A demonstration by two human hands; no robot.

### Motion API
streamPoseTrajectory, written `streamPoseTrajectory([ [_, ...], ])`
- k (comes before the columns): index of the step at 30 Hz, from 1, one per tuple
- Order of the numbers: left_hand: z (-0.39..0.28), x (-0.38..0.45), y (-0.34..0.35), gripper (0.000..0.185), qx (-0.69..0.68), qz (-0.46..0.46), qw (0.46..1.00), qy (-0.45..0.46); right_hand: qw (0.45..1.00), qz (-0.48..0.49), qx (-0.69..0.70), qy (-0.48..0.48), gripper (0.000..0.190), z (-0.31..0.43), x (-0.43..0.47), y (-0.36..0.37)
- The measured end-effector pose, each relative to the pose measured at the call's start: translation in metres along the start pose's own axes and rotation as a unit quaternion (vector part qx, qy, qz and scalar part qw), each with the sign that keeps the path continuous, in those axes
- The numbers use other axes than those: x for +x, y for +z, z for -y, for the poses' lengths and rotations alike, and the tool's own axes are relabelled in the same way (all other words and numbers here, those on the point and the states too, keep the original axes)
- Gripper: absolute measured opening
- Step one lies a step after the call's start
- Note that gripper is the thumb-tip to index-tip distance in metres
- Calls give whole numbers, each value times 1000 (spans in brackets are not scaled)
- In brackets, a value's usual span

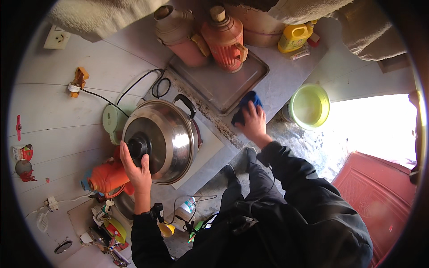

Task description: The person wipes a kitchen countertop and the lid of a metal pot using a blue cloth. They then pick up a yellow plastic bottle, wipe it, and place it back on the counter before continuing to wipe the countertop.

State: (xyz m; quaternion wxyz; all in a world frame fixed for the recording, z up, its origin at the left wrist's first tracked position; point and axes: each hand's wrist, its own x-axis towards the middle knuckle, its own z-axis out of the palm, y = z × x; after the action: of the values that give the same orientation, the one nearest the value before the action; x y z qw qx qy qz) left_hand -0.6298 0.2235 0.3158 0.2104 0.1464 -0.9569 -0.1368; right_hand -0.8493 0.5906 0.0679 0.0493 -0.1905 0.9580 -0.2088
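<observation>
My right hand [255,123] presses a dark blue cloth [249,104] onto the grey countertop [285,75], close to the front corner of a shallow metal tray [231,80]. The fingers are spread over the cloth and hide part of it. At the left, my left hand [136,176] is beside the black knob [138,146] of a domed metal and glass lid [174,140]. Thumb and fingers stand apart there; whether they touch the knob or lid cannot be told. The lid covers a wide electric pan, whose black side handle [186,104] points away.
Two thermos flasks [225,43] [182,40] stand at the tray's back. Farther right is a yellow detergent jug [295,37]. A pale green bucket [310,106] sits beyond the counter edge. Orange flasks [109,177] and a light green pitcher [112,120] flank the pan. A power cord [104,100] runs behind.
</observation>
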Motion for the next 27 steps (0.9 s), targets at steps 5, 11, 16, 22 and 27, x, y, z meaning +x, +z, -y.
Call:
streamPoseTrajectory([
  [5,-13,-16,-22,65,28,-14,999,14,975,106,-15,-193,61,7,-49,9],
  [11,-20,-72,-69,56,82,10,996,-19,965,40,-105,-236,36,-63,0,-4],
  [16,12,-138,-101,48,142,13,989,-48,993,24,-110,-34,41,-132,95,-49],
  [22,90,-271,-101,34,-15,64,962,-263,994,-21,-95,52,28,-111,117,-36],
  [27,62,-297,-53,32,-125,166,929,-305,995,-18,-79,-52,21,-56,33,2],
])
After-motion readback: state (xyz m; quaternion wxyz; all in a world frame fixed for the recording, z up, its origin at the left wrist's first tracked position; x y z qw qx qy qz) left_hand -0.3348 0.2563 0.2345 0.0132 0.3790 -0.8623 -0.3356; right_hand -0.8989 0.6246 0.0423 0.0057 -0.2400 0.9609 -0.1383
